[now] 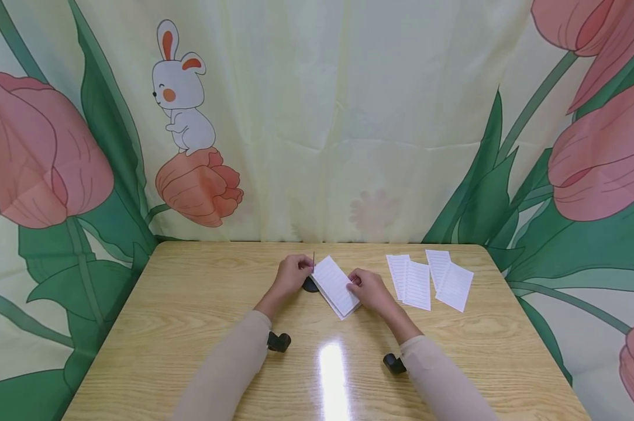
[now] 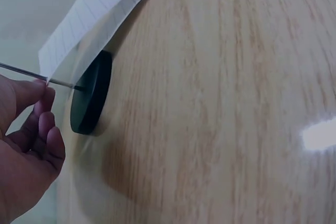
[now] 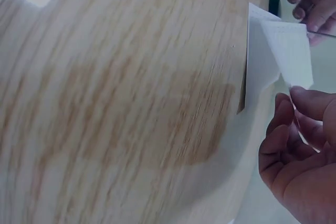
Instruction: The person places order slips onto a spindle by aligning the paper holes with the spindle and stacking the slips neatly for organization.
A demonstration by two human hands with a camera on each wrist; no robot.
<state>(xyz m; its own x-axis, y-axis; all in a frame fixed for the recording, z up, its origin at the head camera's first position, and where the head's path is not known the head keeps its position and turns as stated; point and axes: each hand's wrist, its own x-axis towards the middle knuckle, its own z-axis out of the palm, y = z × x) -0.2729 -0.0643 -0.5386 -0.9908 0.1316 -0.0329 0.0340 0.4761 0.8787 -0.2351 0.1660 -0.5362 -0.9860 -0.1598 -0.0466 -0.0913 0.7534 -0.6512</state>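
Near the far edge of the desk point(image 1: 201, 351), a ruled white sheet point(image 1: 338, 283) is lifted aslant between two hands, with at least one more sheet just beneath it. The left hand point(image 1: 294, 273) pinches the upper sheet's corner right at a thin upright rod point(image 1: 313, 260), probably to keep that corner lined up with it; whether the rod pierces the paper I cannot tell. The right hand point(image 1: 369, 287) grips the opposite edge between thumb and fingers, which seems to hold the limp paper up and taut. The rod rises from a round black base point(image 1: 310, 285), likely broad so that it stands steady. To the right, near the right hand, four loose sheets point(image 1: 417, 286) lie in two overlapping pairs, seemingly spread for easy picking up. All the visible paper carries ruled lines; no words can be read, and no brand or label shows. Behind hangs a curtain point(image 1: 306, 117) printed with tulips and a rabbit.
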